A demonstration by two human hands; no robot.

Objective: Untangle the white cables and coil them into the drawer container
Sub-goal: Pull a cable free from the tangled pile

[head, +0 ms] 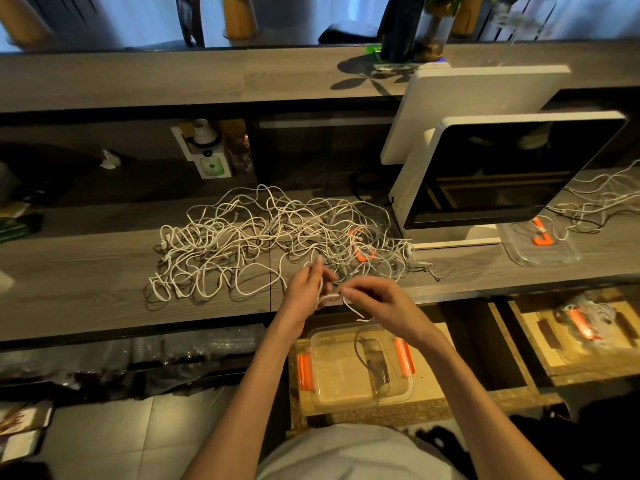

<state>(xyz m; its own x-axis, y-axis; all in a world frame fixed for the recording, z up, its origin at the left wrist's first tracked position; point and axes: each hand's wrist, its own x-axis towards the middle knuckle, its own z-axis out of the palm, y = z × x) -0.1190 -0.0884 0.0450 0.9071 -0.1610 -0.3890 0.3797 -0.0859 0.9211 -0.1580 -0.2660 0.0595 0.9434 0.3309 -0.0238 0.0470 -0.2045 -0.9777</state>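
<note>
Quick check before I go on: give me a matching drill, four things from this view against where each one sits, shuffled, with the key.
Things:
1. cable pile
2. clear container
3. monitor
4. single cable

Places:
A. pinched between left hand and right hand
B. standing at the counter's right
C. in the open drawer
D. spread over the counter middle

Pairs: 1-D, 2-C, 3-B, 4-A

**Tangled cables on the table, container in the open drawer**

The white cables (263, 244) lie in a loose, knotted heap on the grey wood table. One white cable (332, 298) is lifted clear near the front edge. Below it, a clear container (360, 367) with orange clips sits upright in the open drawer, holding one dark cable.
</note>
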